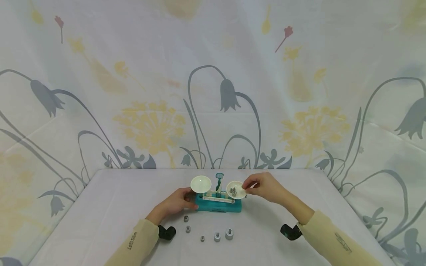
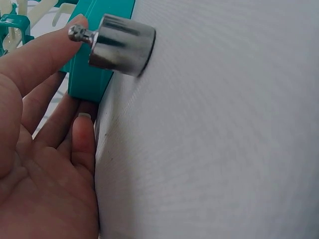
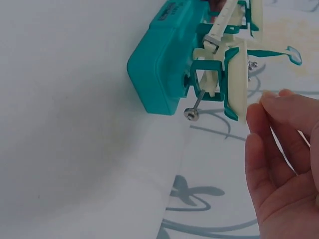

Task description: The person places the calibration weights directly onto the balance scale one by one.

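A teal balance scale [image 1: 217,205] with two cream pans stands on the white table. My left hand [image 1: 178,203] holds the left end of its base, thumb at the front and the other fingers behind. The left pan [image 1: 200,184] sits just above this hand and looks bare. Several small metal weights [image 1: 233,191] stand in the right pan [image 1: 236,183]. At that pan's right rim is my right hand [image 1: 264,187], thumb and index tips close together. Whether anything is between them is hidden. A knobbed metal weight [image 2: 124,45] shows large beside the left hand.
More silver weights, among them a larger one [image 1: 229,233], stand apart on the table in front of the scale. Black wrist cameras [image 1: 167,232] sit at both cuffs. A flower-printed cloth [image 1: 213,122] hangs behind the table [image 1: 266,244].
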A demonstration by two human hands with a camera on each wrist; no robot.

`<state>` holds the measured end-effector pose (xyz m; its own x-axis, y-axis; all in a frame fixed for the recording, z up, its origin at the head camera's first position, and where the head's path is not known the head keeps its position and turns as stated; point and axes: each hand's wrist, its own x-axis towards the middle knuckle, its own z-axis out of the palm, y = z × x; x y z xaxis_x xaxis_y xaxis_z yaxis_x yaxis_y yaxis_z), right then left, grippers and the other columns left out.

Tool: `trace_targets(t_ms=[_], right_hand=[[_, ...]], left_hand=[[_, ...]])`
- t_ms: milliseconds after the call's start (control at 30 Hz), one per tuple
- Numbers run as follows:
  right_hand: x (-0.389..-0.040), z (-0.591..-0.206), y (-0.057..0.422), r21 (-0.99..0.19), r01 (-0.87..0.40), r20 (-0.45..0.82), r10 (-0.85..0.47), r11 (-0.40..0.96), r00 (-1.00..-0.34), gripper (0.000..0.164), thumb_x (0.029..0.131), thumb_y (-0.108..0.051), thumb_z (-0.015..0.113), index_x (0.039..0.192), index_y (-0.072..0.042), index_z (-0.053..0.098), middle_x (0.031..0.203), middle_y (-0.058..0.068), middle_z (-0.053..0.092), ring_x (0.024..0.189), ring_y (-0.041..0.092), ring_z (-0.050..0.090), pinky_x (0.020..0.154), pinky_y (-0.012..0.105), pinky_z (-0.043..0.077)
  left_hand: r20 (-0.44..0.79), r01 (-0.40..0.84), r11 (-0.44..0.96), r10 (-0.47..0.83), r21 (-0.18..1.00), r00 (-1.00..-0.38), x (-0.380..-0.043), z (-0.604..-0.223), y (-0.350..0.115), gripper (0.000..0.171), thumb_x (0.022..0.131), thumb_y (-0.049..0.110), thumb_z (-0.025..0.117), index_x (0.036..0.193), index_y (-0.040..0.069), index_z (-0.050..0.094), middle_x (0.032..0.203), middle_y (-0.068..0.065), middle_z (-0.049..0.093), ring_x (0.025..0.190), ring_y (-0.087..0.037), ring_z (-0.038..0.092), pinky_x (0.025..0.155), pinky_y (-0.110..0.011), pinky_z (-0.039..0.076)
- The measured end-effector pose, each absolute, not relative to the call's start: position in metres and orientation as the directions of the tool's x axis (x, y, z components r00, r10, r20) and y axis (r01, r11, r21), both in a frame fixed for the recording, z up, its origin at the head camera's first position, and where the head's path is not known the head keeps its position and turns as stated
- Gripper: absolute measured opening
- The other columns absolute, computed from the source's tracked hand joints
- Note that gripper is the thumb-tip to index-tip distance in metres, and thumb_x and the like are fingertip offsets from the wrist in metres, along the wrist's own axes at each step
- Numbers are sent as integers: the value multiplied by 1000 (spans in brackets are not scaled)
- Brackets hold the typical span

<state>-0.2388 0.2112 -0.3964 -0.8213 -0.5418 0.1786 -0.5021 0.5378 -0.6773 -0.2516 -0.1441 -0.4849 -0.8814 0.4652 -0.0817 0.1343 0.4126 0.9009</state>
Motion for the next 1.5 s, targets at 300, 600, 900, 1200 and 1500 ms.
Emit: trace_targets(t_ms=[300,600,900,1200,1500], right_hand=[[-231,-399,213,-695,-483,185,-516,533,-836,11,88,-3,74,96,-10,75,92,-3,70,83,14,65,73,27,55],[-219,-402,211,-706,-517,223,-541,484,-811,10,87,-1,74,96,-6,74,93,1,72,84,13,65,74,27,55],[-209,-411,207,-729,-527,233,-567,436,-790,11,88,1,73,97,-4,74,95,5,72,85,12,65,77,28,55],[-198,-424,203,-765,-513,248,-557,389,-793,9,87,0,74,95,-3,73,92,5,72,83,12,66,74,28,56],[-190,-442,200,-778,-514,247,-576,361,-779,10,87,-1,75,96,-4,73,92,0,71,84,10,67,73,29,56]], left_hand=[[-75,141,417,462,898,-884,-252,-486,-144,64,83,15,81,139,1,55,140,-11,54,115,-27,50,104,-53,38],[-75,144,420,462,896,-884,-252,-486,-144,63,82,15,81,138,1,55,138,-11,55,111,-26,50,102,-51,39],[-72,146,420,461,896,-884,-253,-486,-144,63,82,15,82,138,2,56,137,-10,56,109,-26,50,101,-49,39],[-82,130,416,454,900,-887,-253,-486,-144,65,82,16,82,139,1,54,140,-11,54,114,-26,50,104,-52,38],[-79,131,411,456,902,-887,-253,-487,-145,64,82,15,82,139,2,55,139,-11,55,114,-26,50,104,-52,38]])
